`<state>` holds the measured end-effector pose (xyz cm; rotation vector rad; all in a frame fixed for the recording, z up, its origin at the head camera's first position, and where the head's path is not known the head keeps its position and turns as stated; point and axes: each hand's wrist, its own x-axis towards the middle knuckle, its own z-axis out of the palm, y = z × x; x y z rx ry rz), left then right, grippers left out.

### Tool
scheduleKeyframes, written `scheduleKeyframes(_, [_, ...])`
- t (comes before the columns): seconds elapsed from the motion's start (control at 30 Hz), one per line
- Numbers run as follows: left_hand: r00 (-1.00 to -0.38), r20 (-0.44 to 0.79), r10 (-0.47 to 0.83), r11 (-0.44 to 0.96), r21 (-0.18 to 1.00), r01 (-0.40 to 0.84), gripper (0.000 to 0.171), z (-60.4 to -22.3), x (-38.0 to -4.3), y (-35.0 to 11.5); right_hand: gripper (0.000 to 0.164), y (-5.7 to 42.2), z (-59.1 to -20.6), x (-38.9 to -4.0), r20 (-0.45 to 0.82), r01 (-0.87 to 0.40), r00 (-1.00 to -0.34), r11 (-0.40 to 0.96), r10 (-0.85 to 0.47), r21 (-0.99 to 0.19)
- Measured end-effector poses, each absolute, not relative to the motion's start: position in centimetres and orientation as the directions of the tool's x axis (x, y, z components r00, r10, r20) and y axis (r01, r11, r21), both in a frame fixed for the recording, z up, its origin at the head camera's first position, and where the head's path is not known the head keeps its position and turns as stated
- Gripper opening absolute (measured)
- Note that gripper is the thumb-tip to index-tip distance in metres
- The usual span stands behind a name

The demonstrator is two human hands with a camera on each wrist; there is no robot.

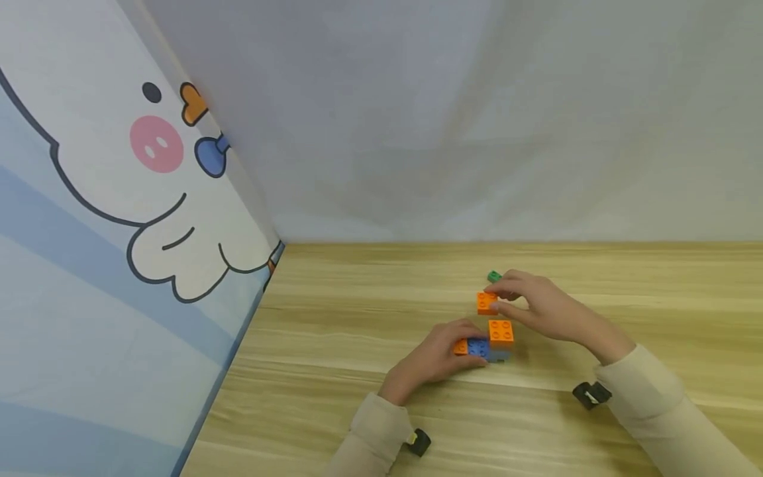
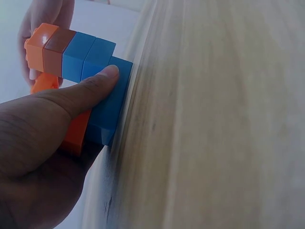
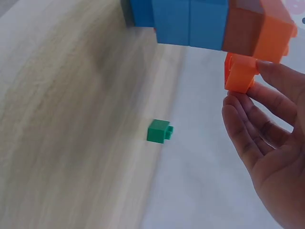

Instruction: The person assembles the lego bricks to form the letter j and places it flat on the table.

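Observation:
My left hand point(image 1: 438, 354) grips a built block structure on the wooden table, thumb along its near side. The structure has a blue base point(image 2: 112, 102) and an orange brick point(image 1: 460, 347) at its left end. At the right end rises a stack of blue bricks point(image 3: 190, 21), a brown brick point(image 3: 241, 28) and a top orange brick point(image 1: 501, 331). My right hand point(image 1: 539, 306) pinches a loose orange brick point(image 1: 486, 303) between thumb and fingers, raised behind the stack and apart from it. A small green brick point(image 1: 493, 275) lies on the table beyond my right hand.
The wooden table point(image 1: 334, 291) meets a pale grey backdrop point(image 1: 417, 165) at its far edge. On the left stands a panel point(image 1: 197, 344) with a cartoon print. A small black device point(image 1: 591, 395) hangs at the right wrist, another black device point(image 1: 420, 442) at the left.

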<state>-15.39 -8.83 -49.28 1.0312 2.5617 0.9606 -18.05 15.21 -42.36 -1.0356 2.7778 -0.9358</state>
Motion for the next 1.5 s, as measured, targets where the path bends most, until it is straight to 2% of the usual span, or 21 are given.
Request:
scheduleKeyframes(0.63, [-0.731, 0.024, 0.682, 0.558, 0.63, 0.54, 0.042, -49.1, -15.4, -8.8, 0.023, 16.4, -40.5, -15.5, 0.265, -0.618, -0.772, 0.587, -0.577, -0.522])
scheduleKeyframes(0.83, [-0.741, -0.003, 0.671, 0.563, 0.653, 0.507, 0.042, -49.1, -15.3, -8.8, 0.021, 16.7, -40.2, -14.7, 0.261, -0.614, -0.775, 0.589, -0.576, -0.524])
scheduleKeyframes(1.5, [-0.743, 0.02, 0.67, 0.555, 0.65, 0.518, 0.042, -49.1, -15.2, -8.8, 0.024, 16.7, -40.5, -13.5, 0.248, -0.637, -0.743, 0.545, -0.622, -0.544])
